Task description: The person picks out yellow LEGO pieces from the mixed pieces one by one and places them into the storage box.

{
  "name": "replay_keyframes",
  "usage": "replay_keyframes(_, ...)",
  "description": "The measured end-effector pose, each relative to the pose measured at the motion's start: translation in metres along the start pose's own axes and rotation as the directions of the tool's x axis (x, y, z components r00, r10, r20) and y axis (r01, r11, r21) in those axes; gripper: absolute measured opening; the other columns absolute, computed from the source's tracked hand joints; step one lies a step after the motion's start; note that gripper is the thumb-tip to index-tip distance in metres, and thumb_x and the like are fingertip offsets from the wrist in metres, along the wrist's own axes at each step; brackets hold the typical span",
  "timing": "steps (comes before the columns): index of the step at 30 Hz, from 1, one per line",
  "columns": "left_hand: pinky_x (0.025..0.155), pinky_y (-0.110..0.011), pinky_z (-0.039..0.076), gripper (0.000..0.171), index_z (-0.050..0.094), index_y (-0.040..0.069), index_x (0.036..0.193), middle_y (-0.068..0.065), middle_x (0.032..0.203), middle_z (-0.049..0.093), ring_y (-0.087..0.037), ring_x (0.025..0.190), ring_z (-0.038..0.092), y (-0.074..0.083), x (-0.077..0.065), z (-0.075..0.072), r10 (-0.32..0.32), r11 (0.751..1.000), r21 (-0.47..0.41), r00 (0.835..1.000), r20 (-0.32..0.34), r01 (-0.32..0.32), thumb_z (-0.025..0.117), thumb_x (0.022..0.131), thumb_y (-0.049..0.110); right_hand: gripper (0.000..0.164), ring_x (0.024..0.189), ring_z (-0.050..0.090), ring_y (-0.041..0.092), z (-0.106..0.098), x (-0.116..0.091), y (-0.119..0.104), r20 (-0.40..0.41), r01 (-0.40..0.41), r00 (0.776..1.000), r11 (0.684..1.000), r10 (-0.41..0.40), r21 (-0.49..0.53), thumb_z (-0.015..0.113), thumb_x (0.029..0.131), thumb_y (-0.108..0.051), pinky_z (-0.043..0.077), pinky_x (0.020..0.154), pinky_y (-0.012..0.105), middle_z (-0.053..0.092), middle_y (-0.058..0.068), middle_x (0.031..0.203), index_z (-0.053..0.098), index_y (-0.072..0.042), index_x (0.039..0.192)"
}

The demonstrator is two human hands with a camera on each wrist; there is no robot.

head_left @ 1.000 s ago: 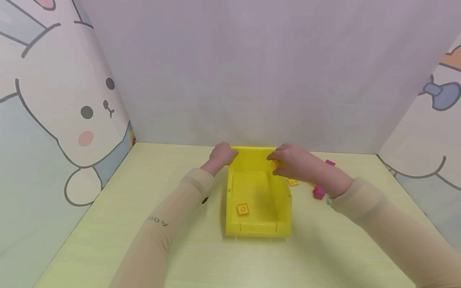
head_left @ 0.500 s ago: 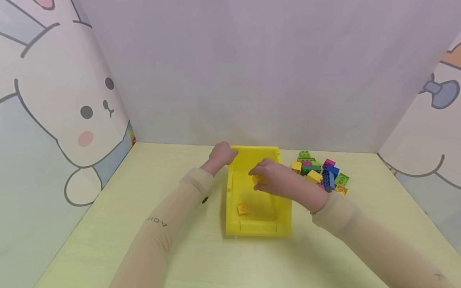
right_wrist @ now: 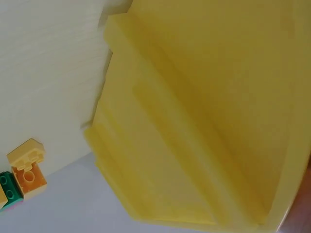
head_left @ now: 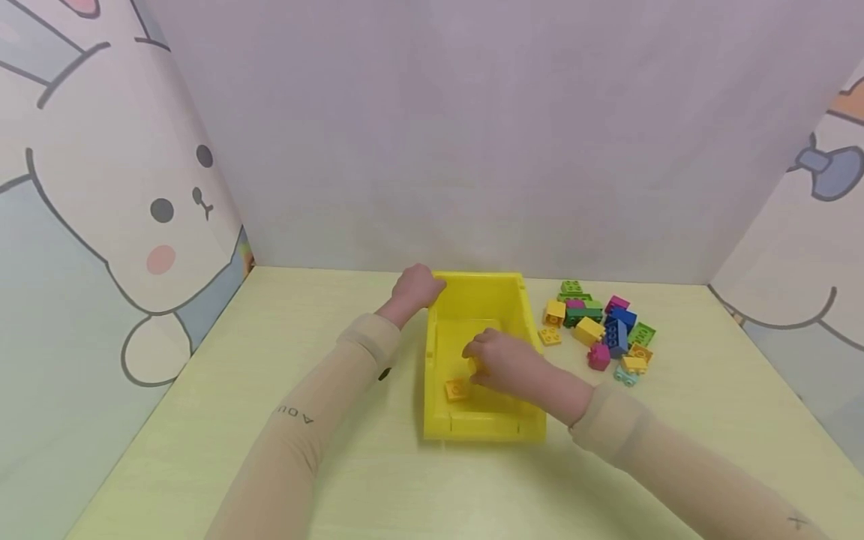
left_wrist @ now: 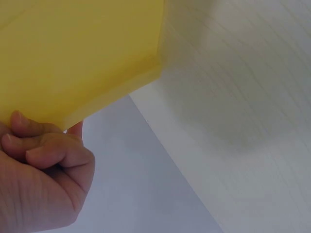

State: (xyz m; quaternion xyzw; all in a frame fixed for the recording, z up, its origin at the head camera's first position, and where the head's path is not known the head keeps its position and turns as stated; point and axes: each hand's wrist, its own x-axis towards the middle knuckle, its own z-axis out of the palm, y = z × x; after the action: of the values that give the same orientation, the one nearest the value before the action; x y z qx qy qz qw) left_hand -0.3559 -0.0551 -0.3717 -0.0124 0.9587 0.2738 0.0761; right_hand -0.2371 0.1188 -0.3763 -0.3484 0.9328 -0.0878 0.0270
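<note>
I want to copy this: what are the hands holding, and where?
The left hand grips the yellow bin by its left rim, near the far corner. The right hand pinches a small yellow piece; its fingers hide which part.

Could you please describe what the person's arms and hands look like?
The left hand and right hand are bare, without gloves. The left sleeve and right sleeve are long and beige, with wide cuffs. Dark lettering, partly unclear, marks the left one; a small dark mark shows on the right one.
</note>
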Motion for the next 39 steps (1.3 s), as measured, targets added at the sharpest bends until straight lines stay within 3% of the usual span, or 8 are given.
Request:
replay_keyframes(12, 0.040, -0.023, 0.027, 0.043, 0.042, 0.010, 0.056, 0.002, 0.050, 0.036, -0.011, 0.040, 0.029, 0.000, 0.002, 0.000, -0.007, 1.000, -0.001, 1.000, 0.011, 0.007, 0.048, 0.094, 0.030, 0.013, 0.068, 0.050, 0.011, 0.021, 0.000, -0.004, 0.093, -0.052, 0.994, 0.994, 0.061, -0.091, 0.072, 0.082, -0.015, 0.049, 0.069, 0.027, 0.063, -0.002, 0.081, 0.070, -0.012, 0.095)
replay_keyframes(27, 0.042, -0.022, 0.031, 0.037, 0.046, 0.009, 0.063, 0.000, 0.054, 0.038, -0.012, 0.042, 0.034, 0.002, 0.001, -0.002, -0.011, 1.000, -0.020, 1.000, 0.007, 0.011, 0.048, 0.094, 0.029, 0.011, 0.067, 0.048, 0.012, 0.029, 0.001, -0.008, 0.061, -0.051, 0.996, 0.990, 0.059, -0.130, 0.069, 0.084, -0.016, 0.049, 0.067, 0.026, 0.061, -0.001, 0.079, 0.068, -0.010, 0.094)
replay_keyframes(31, 0.043, -0.023, 0.031, 0.036, 0.046, 0.009, 0.064, 0.000, 0.055, 0.039, -0.012, 0.043, 0.034, 0.002, 0.000, -0.002, -0.013, 1.000, -0.021, 1.000, 0.008, 0.013, 0.048, 0.094, 0.030, 0.018, 0.073, 0.052, 0.014, 0.019, 0.001, -0.010, 0.069, -0.037, 0.997, 0.993, 0.045, -0.109, 0.070, 0.084, -0.017, 0.051, 0.071, 0.030, 0.063, 0.002, 0.087, 0.068, -0.008, 0.099)
replay_keyframes(39, 0.042, -0.023, 0.028, 0.038, 0.043, 0.009, 0.061, 0.001, 0.053, 0.037, -0.012, 0.042, 0.031, 0.001, -0.003, -0.001, -0.022, 0.999, -0.031, 1.000, 0.006, 0.022, 0.047, 0.093, 0.028, 0.033, 0.093, 0.058, 0.018, -0.023, -0.001, -0.014, 0.255, -0.041, 0.966, 0.999, 0.033, 0.023, 0.072, 0.083, -0.023, 0.049, 0.088, 0.036, 0.065, 0.006, 0.110, 0.067, -0.010, 0.113)
